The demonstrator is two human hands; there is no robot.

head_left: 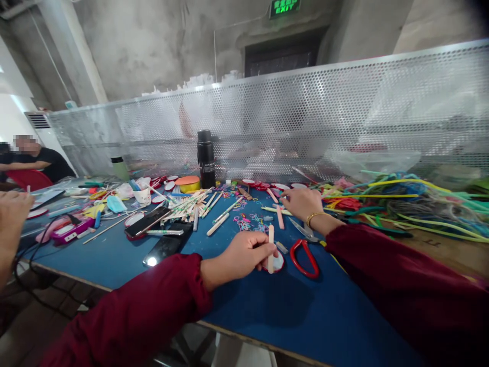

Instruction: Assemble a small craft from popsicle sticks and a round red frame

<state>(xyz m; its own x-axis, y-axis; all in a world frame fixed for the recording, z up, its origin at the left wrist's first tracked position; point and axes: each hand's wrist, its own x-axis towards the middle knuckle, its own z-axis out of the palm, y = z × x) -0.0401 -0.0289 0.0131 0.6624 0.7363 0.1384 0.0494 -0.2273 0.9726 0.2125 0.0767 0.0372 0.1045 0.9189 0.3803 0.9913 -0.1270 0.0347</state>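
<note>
My left hand pinches a flat wooden craft stick, held upright between thumb and fingers. Below it on the table lies a round white disc with a red rim, partly covered by the hand. My right hand reaches farther out, its fingers bent down and drawn together; whatever is at their tips is hidden. Just under those fingers lies a pink stick-shaped piece. Red-handled scissors rest between my forearms, blades pointing away. Small colourful rubber bands are scattered beyond my left hand.
On the blue table lie a pile of sticks, dark phones and a paper cup. A black bottle stands by the perforated metal screen. Colourful cords heap at right. Another person's hand shows at left.
</note>
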